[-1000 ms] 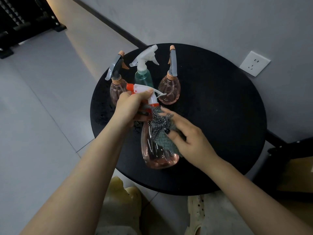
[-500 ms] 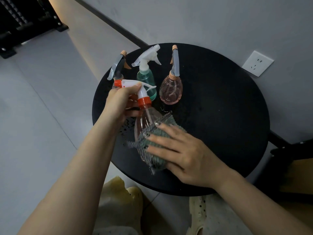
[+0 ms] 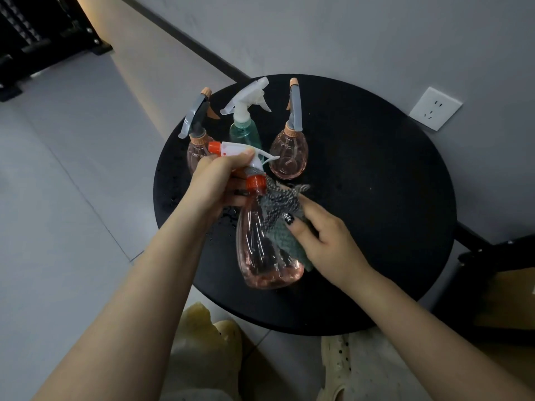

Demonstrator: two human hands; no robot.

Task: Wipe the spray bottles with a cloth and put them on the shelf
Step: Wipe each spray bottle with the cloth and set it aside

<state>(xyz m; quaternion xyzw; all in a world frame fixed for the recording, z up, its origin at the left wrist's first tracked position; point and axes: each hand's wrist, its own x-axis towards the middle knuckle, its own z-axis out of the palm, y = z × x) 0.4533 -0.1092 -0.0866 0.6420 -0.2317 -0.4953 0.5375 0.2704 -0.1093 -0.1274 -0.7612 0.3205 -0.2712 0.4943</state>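
My left hand (image 3: 215, 183) grips the white and orange trigger head of a clear pink spray bottle (image 3: 260, 256), held tilted above the round black table (image 3: 376, 198). My right hand (image 3: 324, 244) holds a grey-green cloth (image 3: 282, 224) pressed against the bottle's right side, near the neck. Behind them stand a green bottle (image 3: 244, 131) with a white trigger, a round pink bottle (image 3: 289, 157) to its right, and another pink bottle (image 3: 197, 146) at the left, partly hidden by my left hand.
A dark shelf frame (image 3: 43, 39) stands on the floor at the far top left. A white wall socket (image 3: 435, 108) is on the wall behind the table. Dark furniture (image 3: 498, 270) sits at the right. Water droplets (image 3: 223, 219) lie on the table's left part. My light shoes (image 3: 344, 369) are below.
The bottle's base has swung back toward me and its pink body shows again. My right hand slid the cloth from the lower body up to the neck side.
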